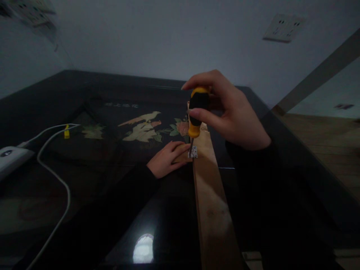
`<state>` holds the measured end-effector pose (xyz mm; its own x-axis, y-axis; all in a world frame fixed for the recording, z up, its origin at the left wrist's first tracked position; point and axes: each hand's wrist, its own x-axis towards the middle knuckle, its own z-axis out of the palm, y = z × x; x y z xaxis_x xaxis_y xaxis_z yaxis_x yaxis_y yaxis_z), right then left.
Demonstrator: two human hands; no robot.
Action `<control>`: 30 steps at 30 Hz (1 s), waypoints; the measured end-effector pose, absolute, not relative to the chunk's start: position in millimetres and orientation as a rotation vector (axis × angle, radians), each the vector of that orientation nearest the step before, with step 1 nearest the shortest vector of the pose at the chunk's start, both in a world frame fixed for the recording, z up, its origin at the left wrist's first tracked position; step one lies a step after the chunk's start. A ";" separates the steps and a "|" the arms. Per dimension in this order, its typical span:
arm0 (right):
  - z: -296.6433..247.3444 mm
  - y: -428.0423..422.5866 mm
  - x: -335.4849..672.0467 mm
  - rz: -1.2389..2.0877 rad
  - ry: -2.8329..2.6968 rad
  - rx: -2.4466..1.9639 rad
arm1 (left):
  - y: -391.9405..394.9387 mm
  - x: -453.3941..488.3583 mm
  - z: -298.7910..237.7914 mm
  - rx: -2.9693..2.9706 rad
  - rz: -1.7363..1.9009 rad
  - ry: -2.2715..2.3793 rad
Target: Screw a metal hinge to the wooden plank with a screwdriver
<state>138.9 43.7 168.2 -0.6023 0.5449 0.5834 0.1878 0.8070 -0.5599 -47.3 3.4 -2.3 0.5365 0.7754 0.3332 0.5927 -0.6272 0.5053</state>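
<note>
My right hand [234, 112] is closed around the yellow and black handle of a screwdriver [199, 107]. The screwdriver stands nearly upright, its shaft pointing down at a small metal hinge [192, 152]. That hinge lies across the joint between a long wooden board [210, 195] and a short wooden piece [180, 154]. My left hand [165, 159] holds the short piece, fingers along its far side and thumb on its near side. The tip's exact seat on the hinge is too small to make out.
Everything rests on a glossy dark table [168, 210] with a bird and flower picture. At the left are a white power strip [14, 159], a white cable [67, 191] and a small yellow object [66, 132]. A wall with sockets [284, 28] stands behind.
</note>
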 end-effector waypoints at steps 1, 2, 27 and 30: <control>167.0 44.0 137.0 0.518 -2.199 -0.542 | 3.6 -47.3 -2.7 2.449 0.772 1.131; 166.0 44.3 135.5 0.467 -2.205 -0.547 | 3.7 -47.4 -3.2 2.453 0.774 1.130; 161.1 46.8 133.7 0.255 -2.256 -0.572 | 3.8 -48.0 -4.8 2.469 0.759 1.130; 162.8 45.7 135.0 0.331 -2.293 -0.514 | 3.7 -48.1 -4.9 2.472 0.764 1.132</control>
<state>135.0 45.7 162.8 -0.6381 0.4570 0.6196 0.2629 0.8858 -0.3825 -48.1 3.7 -4.9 0.5437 0.7689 0.3364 0.5999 -0.6364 0.4849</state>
